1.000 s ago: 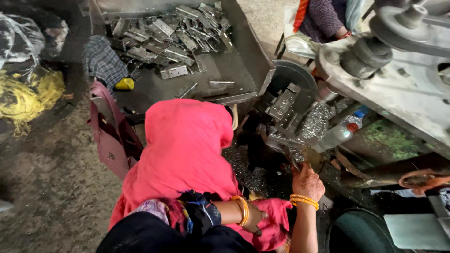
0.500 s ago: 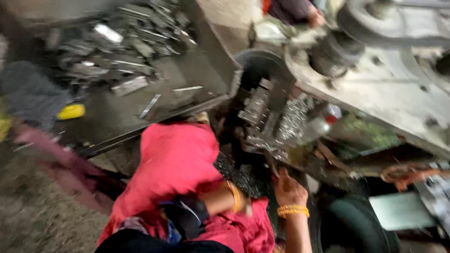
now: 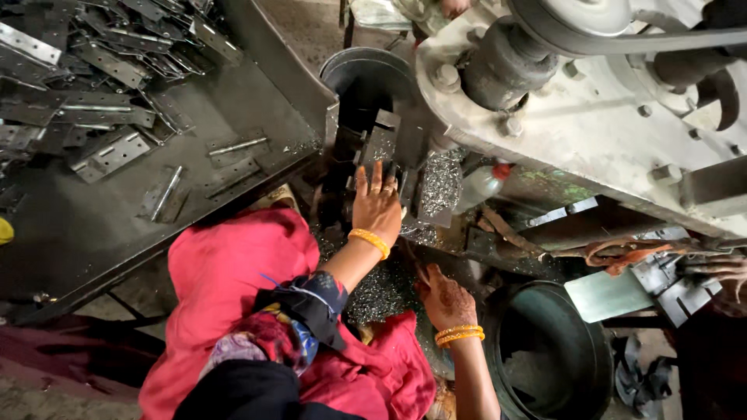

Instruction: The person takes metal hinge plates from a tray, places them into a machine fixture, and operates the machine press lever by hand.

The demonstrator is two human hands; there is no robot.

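Left hand reaches up to the press die block at 12 o'clock of the frame centre, fingers spread flat against the dark metal, palm down; looks like pressing or seating a piece, but whether anything is pinched under the fingers, cannot tell. Right hand sits low at 5 o'clock from the left, loosely curled over the pile of metal shavings, gripping nothing visible. Die block lies straight ahead of the left fingertips, long axis running 12-to-6; left hand clearly nearer, right well apart. Steel hinge plates heaped in the metal tray at 10 o'clock, out of reach of both hands. Plastic bottle just beside the die at 3 o'clock. Dark round bin at 4 o'clock.
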